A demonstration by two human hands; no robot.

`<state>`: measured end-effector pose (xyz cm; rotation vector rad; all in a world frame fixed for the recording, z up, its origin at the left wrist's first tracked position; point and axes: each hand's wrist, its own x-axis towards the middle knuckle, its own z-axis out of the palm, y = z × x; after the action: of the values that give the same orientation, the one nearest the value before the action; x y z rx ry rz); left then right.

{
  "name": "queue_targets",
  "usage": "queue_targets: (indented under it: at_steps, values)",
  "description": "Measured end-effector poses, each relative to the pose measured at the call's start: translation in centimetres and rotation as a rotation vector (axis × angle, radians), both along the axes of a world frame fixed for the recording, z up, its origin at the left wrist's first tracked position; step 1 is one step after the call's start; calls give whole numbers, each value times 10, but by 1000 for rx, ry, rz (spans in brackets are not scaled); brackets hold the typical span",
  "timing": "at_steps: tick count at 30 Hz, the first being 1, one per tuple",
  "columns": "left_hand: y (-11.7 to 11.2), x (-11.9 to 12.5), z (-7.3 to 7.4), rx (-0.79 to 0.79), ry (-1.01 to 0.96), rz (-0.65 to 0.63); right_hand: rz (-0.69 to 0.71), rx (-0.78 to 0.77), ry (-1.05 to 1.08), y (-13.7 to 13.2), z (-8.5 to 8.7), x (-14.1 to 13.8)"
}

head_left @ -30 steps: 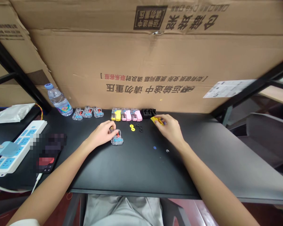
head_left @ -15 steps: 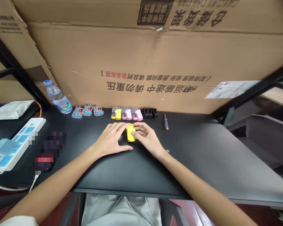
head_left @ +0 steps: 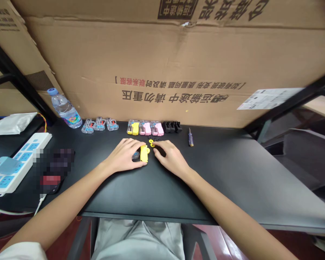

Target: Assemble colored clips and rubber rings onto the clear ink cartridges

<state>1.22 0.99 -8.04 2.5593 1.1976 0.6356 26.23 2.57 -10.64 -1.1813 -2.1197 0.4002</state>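
Observation:
My left hand (head_left: 126, 155) lies on the black tabletop with a yellow plastic casing (head_left: 143, 154) gripped between thumb and fingertips. Under that palm, partly hidden, is a dark clear-plastic part (head_left: 135, 155). My right hand (head_left: 172, 157) is just right of the casing, its thumb apart from the fingers. Its index fingertip reaches a small yellow ring (head_left: 152, 145); another yellow ring (head_left: 151, 141) lies just behind it. Small black rings (head_left: 155, 138) sit a little farther back.
Along the cardboard wall (head_left: 162, 57) stand clear parts (head_left: 99, 124), a yellow-and-clear part (head_left: 133, 128), pink-and-clear parts (head_left: 151, 128) and black parts (head_left: 172, 127). A screwdriver (head_left: 190, 138) lies to the right. At left are a water bottle (head_left: 66, 110), a power strip (head_left: 29, 153) and a phone (head_left: 55, 171).
The yellow casing has shifted left, out of my right fingers and into my left hand's grip. My right hand has moved slightly right, and the yellow rings now show.

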Motion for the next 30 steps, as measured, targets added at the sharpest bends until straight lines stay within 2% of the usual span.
queue_targets:
  at_steps: [4, 8, 13, 17, 25, 30]
  values:
    - [5, -6, -2, 10, 14, 16, 78, 70, -150, 2, -2, -1]
    - [8, -10, -3, 0, 31, 26, 137, 69, -134, 0, -2, -2]
    - [7, -9, -1, 26, 33, 23, 65, 72, -158, -2, -4, -3]
    - [5, -8, 0, 44, 22, 18, 81, 34, -196, -2, -4, -3]
    - [7, -10, -3, 50, 5, 28, 158, -137, -24, -3, 0, 2]
    - [6, -9, -3, 51, 12, 5, 135, -302, 202, -7, 0, -6]
